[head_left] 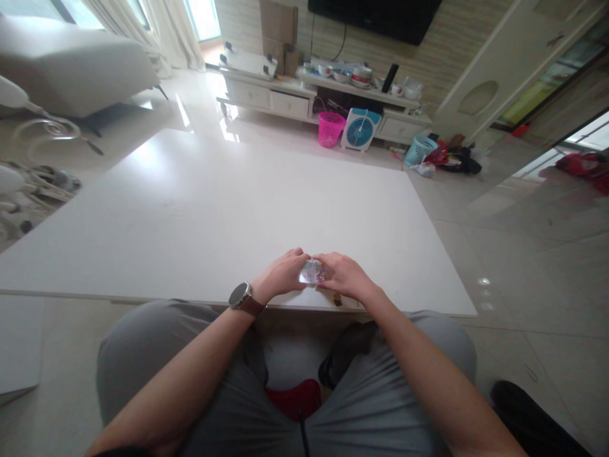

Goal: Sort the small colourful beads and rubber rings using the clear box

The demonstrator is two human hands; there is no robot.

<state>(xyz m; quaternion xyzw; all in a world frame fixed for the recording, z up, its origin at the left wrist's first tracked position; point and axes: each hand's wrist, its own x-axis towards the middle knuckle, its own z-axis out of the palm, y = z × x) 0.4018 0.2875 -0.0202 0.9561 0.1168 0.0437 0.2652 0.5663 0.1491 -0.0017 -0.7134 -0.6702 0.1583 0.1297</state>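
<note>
Between my two hands, close to the near edge of the white table (266,209), is a small clear packet (311,271) with colourful print or bits in it. My left hand (285,271) grips its left side, with a watch (240,295) on that wrist. Closed on the packet's right side is my right hand (345,274). The fingertips partly cover the packet, and its exact kind is too small to make out. A little orange and black piece (337,299) lies on the table just below my right hand.
Beyond the table, a pink basket (330,130), a blue and white box fan (360,130) and a light blue basket (420,151) stand on the floor. Bowls (341,75) crowd the low cabinet (266,98). White chairs (28,127) are at the left.
</note>
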